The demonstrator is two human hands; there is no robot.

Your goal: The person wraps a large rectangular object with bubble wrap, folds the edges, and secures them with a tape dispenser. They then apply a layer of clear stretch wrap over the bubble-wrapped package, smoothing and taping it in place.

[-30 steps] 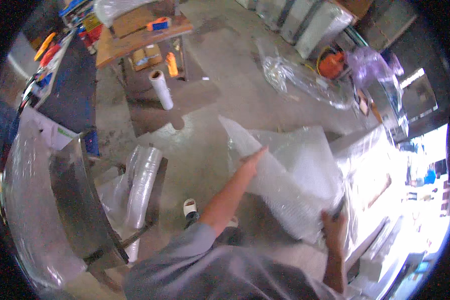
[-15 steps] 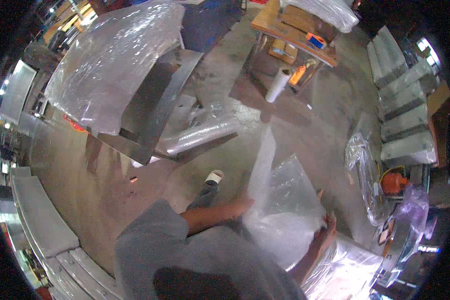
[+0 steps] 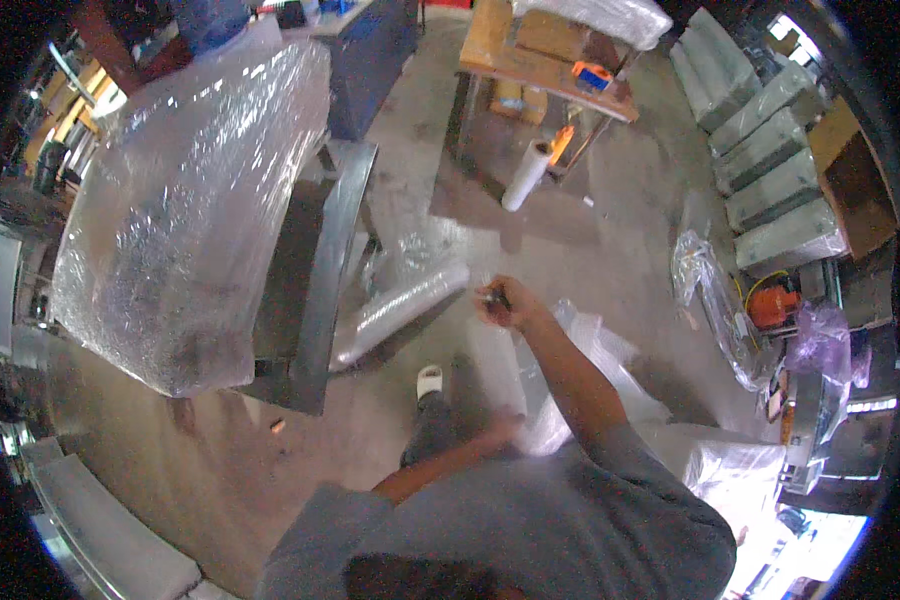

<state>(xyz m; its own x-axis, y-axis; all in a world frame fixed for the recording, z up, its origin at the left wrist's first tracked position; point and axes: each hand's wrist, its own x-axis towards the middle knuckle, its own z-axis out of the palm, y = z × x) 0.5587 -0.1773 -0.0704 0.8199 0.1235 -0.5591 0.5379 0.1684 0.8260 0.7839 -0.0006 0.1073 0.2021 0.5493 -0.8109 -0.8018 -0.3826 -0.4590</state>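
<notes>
My right hand (image 3: 505,303) reaches forward over the floor. Its fingers are curled closed around something small and dark that I cannot make out. Nearer my body, my left hand (image 3: 500,428) is smeared by motion beside a translucent plastic wrapping sheet (image 3: 548,425); whether its fingers grip the sheet does not show. The sheet spreads under my right forearm, which hides part of it. A pale strip of the wrapping (image 3: 497,365) stretches between my two hands. To the left of my right hand lies a long plastic-wrapped roll (image 3: 405,312) on the floor.
A large plastic-wrapped piece (image 3: 185,220) rests on a dark stand at the left. Ahead are a wooden worktable (image 3: 545,70), an orange tape dispenser (image 3: 592,75) and an upright film roll (image 3: 527,175). Wrapped grey blocks (image 3: 765,180) line the right; crumpled plastic (image 3: 715,305) lies nearer.
My right hand has left the sheet's right side and swung forward and left, now closed. My left hand has shifted slightly right and nearer. The sheet is bunched and partly covered by my forearm.
</notes>
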